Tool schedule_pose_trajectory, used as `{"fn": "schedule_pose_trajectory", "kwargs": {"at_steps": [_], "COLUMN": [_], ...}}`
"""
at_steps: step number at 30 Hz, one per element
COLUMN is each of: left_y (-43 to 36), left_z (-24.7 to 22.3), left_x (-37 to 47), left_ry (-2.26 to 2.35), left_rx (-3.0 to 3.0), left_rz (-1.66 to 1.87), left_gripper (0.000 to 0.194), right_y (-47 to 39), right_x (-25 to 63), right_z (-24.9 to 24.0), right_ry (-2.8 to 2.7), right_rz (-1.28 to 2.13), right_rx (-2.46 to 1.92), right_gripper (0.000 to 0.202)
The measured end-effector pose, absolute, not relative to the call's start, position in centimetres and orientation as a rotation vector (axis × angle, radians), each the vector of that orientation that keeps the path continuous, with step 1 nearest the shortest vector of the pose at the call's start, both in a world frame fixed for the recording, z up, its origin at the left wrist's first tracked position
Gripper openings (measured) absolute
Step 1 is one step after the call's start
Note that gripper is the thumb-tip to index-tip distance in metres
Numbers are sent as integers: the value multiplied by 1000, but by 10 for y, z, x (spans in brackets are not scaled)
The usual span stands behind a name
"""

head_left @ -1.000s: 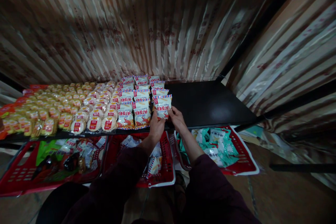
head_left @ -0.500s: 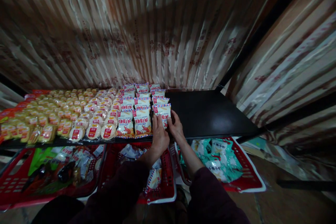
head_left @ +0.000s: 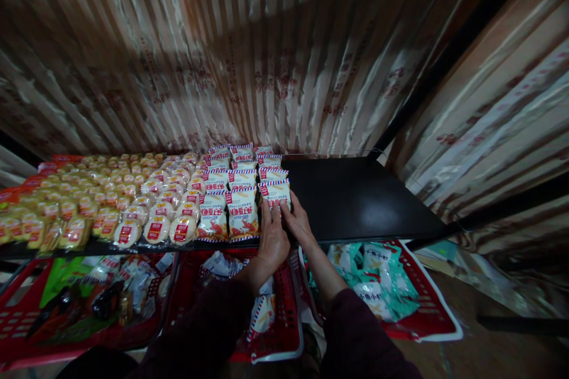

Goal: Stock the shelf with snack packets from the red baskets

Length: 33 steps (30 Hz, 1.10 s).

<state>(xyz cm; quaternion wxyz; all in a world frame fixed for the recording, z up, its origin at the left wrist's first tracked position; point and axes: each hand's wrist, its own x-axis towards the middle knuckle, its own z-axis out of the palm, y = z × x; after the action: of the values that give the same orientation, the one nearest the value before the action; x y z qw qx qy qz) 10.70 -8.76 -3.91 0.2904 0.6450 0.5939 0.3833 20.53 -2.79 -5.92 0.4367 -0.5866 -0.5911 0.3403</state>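
Observation:
A white snack bag (head_left: 274,190) with a red-and-blue striped top edge stands at the front of the rightmost row of matching bags. My left hand (head_left: 272,243) lies against its lower front, fingers close together and pointing up. At its lower right corner is my right hand (head_left: 298,222), with fingers pressed to the bag's side and front. The bag is held between both hands, which hide its lower part. Immediately to the left stands another snack bag (head_left: 242,213) of the same kind, showing red lettering and an orange picture.
Round white packaged crackers (head_left: 156,228) and yellow packaged biscuits (head_left: 74,231) fill the left of the black shelf (head_left: 351,198). Below stand a red basket (head_left: 284,331) with similar bags, another with green bags (head_left: 384,266), and a left one with mixed packets. Striped curtain hangs behind.
The view has shifted slightly, so the shelf sits a little lower. Both hands stay at the same bag; the right fingers have come further across its front.

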Motion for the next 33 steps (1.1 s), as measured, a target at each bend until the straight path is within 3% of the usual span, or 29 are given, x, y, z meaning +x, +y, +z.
{"fn": "schedule_pose_trajectory", "kwargs": {"at_steps": [33], "left_y": [-90], "left_z": [-39], "left_x": [106], "left_ry": [1650], "left_rx": [1718], "left_rz": [1080], "left_gripper": [76], "right_y": [-30], "right_x": [203], "right_z": [-65], "right_ry": [-1396], "right_rz": [829], "right_rx": [-1417], "right_gripper": [63]}}
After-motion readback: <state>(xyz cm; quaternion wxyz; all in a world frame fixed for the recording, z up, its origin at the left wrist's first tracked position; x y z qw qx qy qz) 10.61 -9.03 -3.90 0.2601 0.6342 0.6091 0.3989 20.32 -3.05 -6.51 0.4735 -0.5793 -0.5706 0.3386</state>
